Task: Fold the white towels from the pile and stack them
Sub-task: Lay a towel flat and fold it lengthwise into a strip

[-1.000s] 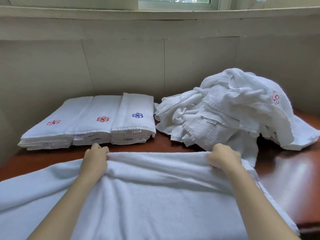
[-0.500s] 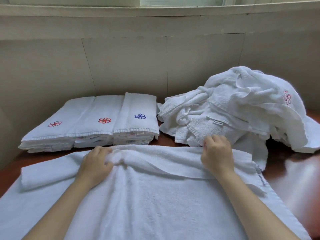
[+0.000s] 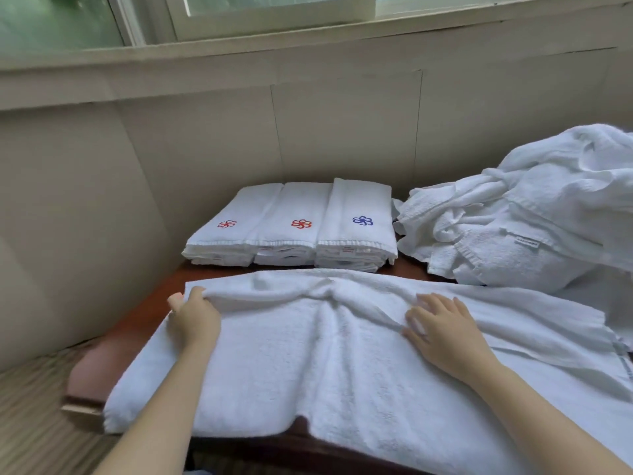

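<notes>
Brown tabletop (image 3: pixel 137 323) bore our spread towel (image 3: pixel 308 371). Our left hand (image 3: pixel 195 318) gripped the towel's far-left edge. Our right hand (image 3: pixel 442 334) lay flat on the towel's middle, fingers straight.

Soft daylight from the window (image 3: pixel 267 8); slight motion blur, edges bowed, perhaps wide-angle distortion.

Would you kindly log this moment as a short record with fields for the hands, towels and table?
left hand: grips the far left edge of the towel
right hand: lies flat on the towel, fingers spread
towel: spread over the near side of the table, wrinkled in the middle
folded stacks: three side by side at the back, emblems red, red, blue
unfolded pile: heaped at the right, behind the towel
</notes>
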Available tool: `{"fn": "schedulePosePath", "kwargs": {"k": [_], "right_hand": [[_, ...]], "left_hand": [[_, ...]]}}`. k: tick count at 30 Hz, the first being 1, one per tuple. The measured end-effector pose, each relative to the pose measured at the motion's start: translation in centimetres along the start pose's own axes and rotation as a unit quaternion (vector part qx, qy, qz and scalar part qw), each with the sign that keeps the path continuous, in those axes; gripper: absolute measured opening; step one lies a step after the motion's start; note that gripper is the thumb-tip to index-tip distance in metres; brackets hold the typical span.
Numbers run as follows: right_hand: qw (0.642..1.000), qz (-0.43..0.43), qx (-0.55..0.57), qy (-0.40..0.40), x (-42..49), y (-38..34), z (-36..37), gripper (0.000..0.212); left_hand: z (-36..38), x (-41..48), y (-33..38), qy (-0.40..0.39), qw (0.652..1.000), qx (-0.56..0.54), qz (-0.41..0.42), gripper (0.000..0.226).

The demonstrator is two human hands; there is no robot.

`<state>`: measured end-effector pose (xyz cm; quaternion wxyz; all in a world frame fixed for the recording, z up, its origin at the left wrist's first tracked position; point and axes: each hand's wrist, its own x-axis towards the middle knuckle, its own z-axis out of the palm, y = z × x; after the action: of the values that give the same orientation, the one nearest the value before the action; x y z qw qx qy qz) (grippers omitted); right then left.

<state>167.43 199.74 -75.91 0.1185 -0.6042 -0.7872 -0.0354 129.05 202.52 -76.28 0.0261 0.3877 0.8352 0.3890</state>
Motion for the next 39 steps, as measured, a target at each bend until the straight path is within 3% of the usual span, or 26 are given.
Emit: {"fn": "schedulePosePath", "kwargs": {"k": [2, 4, 6, 9, 12, 16, 19, 21, 25, 27, 30, 33, 36, 39], "right_hand": [[0.993, -0.038, -0.010, 0.110, 0.0, -0.6, 0.0, 0.006], [0.975, -0.067, -0.033, 0.210, -0.3, -1.1, -0.1, 0.015], [0.964, -0.079, -0.027, 0.252, -0.6, -1.5, -0.5, 0.012], [0.972, -0.097, -0.033, 0.209, -0.9, -1.5, -0.4, 0.014], [0.981, -0.097, -0.029, 0.167, -0.8, -1.4, -0.4, 0.024], [0.981, -0.103, -0.002, 0.166, -0.7, -1.7, -0.3, 0.016], [0.996, -0.069, 0.027, 0.045, -0.5, -1.2, 0.1, 0.021], [0.997, -0.059, 0.058, 0.009, -0.8, -1.0, 0.3, 0.020], [0.997, -0.057, 0.042, 0.018, -1.3, -2.5, 0.0, 0.017], [0.994, -0.087, 0.060, 0.033, -1.8, -3.7, -0.3, 0.027], [0.990, -0.127, 0.052, -0.015, -1.9, -4.6, -0.1, 0.043], [0.989, -0.130, 0.074, -0.015, -1.3, -4.3, 0.4, 0.045], [0.989, -0.120, 0.089, 0.004, -0.8, -4.8, 0.0, 0.034], [0.991, -0.104, 0.083, 0.020, -0.3, -5.0, 0.3, 0.027]], "left_hand": [[-0.3, 0.1, 0.1, 0.053, 0.991, -0.109, -0.050, 0.029], [-0.5, 0.4, -0.1, 0.093, 0.975, -0.186, -0.073, 0.027], [-1.2, 0.7, 0.0, 0.108, 0.951, -0.265, -0.116, 0.025], [-1.5, 1.0, -0.5, 0.108, 0.959, -0.236, -0.111, 0.045], [-1.7, 1.7, -0.7, 0.099, 0.958, -0.234, -0.135, 0.040], [-1.1, 2.2, -1.1, 0.028, 0.979, -0.177, -0.101, 0.040], [-0.5, 2.5, -1.2, -0.017, 0.990, -0.129, -0.049, 0.046], [-0.2, 2.8, -1.1, -0.042, 0.989, -0.135, -0.040, 0.055], [0.0, 4.0, -0.7, -0.064, 0.992, -0.103, -0.024, 0.062], [0.0, 5.1, -0.6, -0.069, 0.990, -0.113, -0.040, 0.066], [0.0, 7.0, -0.8, -0.073, 0.974, -0.193, -0.097, 0.065], [-0.2, 8.3, -1.3, -0.024, 0.948, -0.293, -0.121, 0.037], [-1.1, 9.3, -1.9, 0.030, 0.973, -0.216, -0.081, 0.027], [-1.9, 10.1, -2.0, -0.024, 0.999, -0.018, -0.021, 0.019]]}}
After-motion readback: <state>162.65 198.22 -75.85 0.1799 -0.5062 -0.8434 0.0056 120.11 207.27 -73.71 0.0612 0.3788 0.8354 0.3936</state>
